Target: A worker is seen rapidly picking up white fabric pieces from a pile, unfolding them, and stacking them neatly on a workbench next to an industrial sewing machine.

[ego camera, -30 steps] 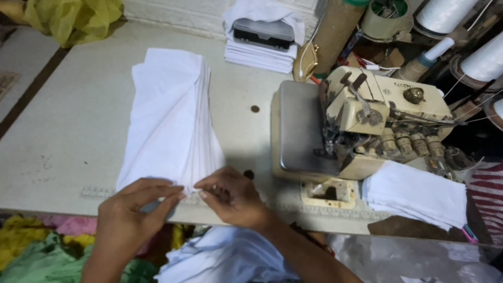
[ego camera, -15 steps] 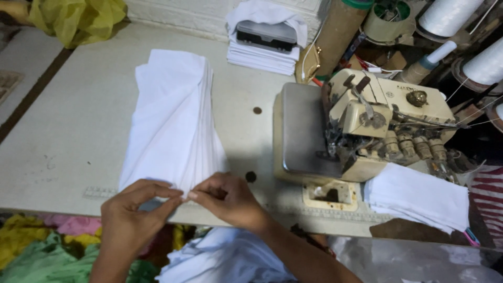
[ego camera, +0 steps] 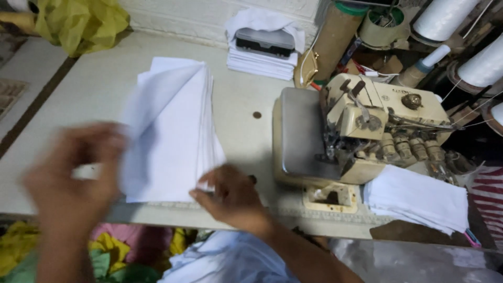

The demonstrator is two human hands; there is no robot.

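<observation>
White cloth stack (ego camera: 173,136) lies centre-left on the table (ego camera: 78,99). Right hand (ego camera: 230,196) pinches its lower corner, fingers closed. Left hand (ego camera: 70,173) blurred at lower left; grip cannot be told. Sewing machine (ego camera: 361,136) idle; nothing fed yet.

Soft even light, left hand (ego camera: 70,173) perhaps motion-blurred

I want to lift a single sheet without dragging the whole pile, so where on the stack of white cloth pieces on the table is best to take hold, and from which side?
Take the stack of white cloth pieces at its near right corner, coming from the table's front edge. There the layers fan apart into separate edges, and the right hand already rests there.
</observation>
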